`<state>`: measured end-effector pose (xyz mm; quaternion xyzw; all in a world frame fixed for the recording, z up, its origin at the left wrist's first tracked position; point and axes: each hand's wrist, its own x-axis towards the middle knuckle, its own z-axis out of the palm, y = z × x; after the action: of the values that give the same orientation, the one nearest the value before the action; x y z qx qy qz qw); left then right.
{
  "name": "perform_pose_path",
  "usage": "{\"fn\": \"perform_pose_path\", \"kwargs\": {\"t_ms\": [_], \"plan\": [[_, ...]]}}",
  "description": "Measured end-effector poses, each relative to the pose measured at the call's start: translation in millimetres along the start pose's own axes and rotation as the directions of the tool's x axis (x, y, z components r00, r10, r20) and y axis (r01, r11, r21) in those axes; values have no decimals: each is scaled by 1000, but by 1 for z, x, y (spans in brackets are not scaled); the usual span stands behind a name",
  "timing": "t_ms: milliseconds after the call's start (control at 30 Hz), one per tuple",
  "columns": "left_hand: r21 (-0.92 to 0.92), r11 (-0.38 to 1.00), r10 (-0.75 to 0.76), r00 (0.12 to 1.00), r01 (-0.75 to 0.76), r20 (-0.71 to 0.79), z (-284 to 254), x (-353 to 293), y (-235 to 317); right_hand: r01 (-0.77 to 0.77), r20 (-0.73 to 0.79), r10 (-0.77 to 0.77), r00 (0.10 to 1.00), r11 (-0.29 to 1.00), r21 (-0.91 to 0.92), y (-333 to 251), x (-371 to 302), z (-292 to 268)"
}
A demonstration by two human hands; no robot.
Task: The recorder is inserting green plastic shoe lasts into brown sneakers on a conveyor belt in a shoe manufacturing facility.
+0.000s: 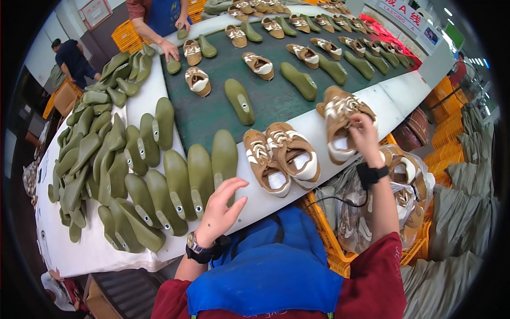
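Right hand (365, 134) — fingers closing around a tan-and-white laced shoe upper (340, 121), lifting it above the white table edge (396, 95). Left hand (220, 210) — fingers spreading open, empty, hovering over olive-green plastic shoe lasts (199, 175). Risk: upper possibly slipping from the one-handed pinch onto the paired brown uppers (281, 157).

Lasts (178, 183), shoes (281, 157) on table (90, 250)

Left hand (220, 210) fingers spread, hovering; right hand (365, 135) raised, fingers clenched.

Shoe lasts (179, 183) olive green; shoe uppers (281, 157) tan with white stripes; conveyor belt (276, 98) dark green; crates (329, 250) orange.
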<state>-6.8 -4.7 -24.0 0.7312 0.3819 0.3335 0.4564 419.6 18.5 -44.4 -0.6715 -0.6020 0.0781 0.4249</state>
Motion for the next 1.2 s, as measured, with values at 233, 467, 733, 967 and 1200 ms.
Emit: {"fn": "perform_pose_path", "kwargs": {"t_ms": [233,467,733,967,1200], "plan": [[190,974,104,990,-121,93,11,-7,-5,266,203,-212,956,918,-294,12,-2,37],[197,973,98,989,-118,107,14,-9,1,-202,-83,245,966,515,-833,32,24,19],[210,971,98,992,-112,76,8,-17,-7,-317,-150,315,937,590,-743,23,30,10],[221,971,80,994,-95,78,8,-18,-9,-96,270,207,940,923,-373,-80,-25,12],[223,969,89,992,-108,93,10,-16,-7,-186,-56,199,978,725,-663,-28,-8,10]]}}
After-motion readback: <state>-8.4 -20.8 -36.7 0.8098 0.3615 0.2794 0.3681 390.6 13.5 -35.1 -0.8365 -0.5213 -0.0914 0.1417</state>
